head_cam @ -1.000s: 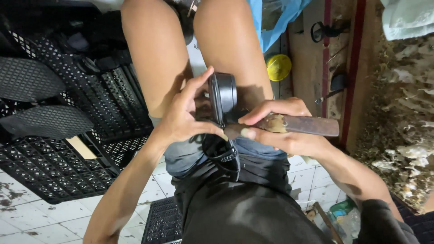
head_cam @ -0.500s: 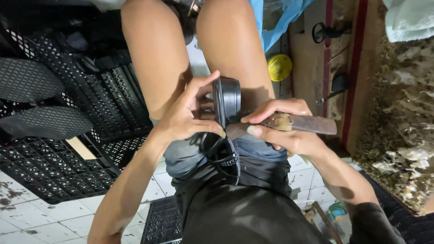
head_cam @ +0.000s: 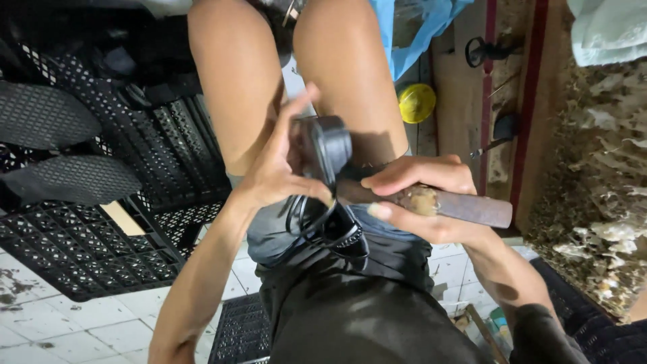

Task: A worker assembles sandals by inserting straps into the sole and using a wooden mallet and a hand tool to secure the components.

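Steadily: left hand (head_cam: 280, 168) pinches a black round part (head_cam: 327, 145) with its cable (head_cam: 317, 222); right hand (head_cam: 421, 202) grips a rusty metal bar (head_cam: 472, 207). Best kept braced over the lap.

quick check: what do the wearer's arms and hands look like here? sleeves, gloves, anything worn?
Both hands are bare: no gloves, rings or watch visible. The left hand and its forearm are uncovered all the way to the bottom edge of the picture, with no sleeve in view. The right hand and forearm are bare too, but a dark sleeve starts near the elbow. No markings can be made out.
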